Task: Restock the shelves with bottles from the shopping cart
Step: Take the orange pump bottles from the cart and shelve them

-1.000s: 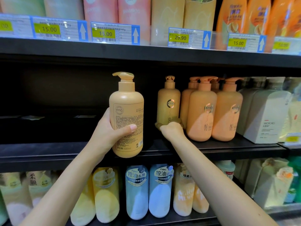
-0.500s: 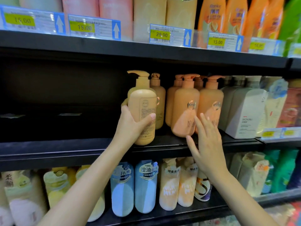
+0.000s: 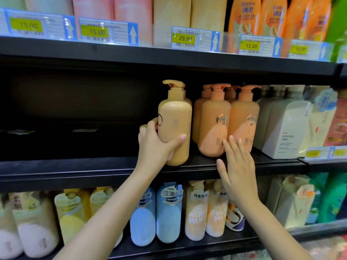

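The person's left hand has its grip clamped around the lower body of a tan plastic pump bottle, thumb across the front and fingers wrapped round the far side. The bottle stands upright at the front edge of the black metal middle shelf, its base on or just above the lip (I cannot tell which). Its label is turned away to the left, so I'd guess it needs a twist before it faces out like its neighbours.

The right hand is flat and spread, fingers apart and holding nothing, its fingertips at the base of the nearest peach-orange pump bottles, which stand in a tight row just right of the tan one. It looks placed there to steady that row and keep it from tipping while the new bottle goes in beside it.

To the left of the tan bottle the shelf is dark and open. Yellow price tags line the edge of the shelf above. The shopping cart is out of sight.
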